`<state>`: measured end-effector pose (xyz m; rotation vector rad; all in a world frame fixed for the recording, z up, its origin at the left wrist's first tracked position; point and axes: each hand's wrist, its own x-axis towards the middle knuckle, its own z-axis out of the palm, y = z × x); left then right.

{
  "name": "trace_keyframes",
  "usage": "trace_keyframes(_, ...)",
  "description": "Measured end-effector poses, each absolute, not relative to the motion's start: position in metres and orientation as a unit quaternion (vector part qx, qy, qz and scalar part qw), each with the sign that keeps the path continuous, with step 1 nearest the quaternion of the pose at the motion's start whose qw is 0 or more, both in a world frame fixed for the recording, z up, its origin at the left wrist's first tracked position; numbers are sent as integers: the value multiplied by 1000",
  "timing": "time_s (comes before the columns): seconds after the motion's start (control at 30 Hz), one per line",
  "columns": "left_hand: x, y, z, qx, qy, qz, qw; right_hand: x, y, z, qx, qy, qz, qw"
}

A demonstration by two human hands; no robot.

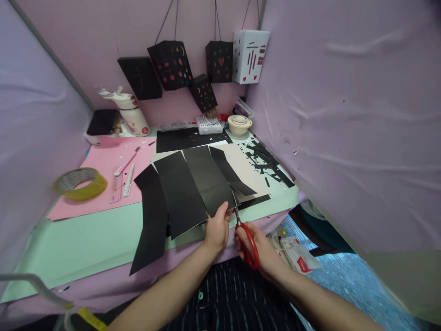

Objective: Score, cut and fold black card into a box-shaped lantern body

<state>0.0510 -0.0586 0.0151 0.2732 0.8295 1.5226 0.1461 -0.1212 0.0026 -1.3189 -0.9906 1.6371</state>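
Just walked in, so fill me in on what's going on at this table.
A person is cutting a folded black paper sheet with red-handled scissors. The right hand works the scissors, blades at the sheet's near edge, while the left hand pinches that edge beside them. Black offcuts lie to the right, a tape roll on pink paper to the left, and paper lanterns hang behind.

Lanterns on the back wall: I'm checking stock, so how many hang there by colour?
Black lanterns: 4
White lantern: 1
Total: 5
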Motion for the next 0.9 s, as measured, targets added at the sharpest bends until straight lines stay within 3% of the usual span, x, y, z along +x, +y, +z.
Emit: trace_keyframes(0.9,52,-61,8,144,328,663,657,146,-120,5,-546,-426,610,384)
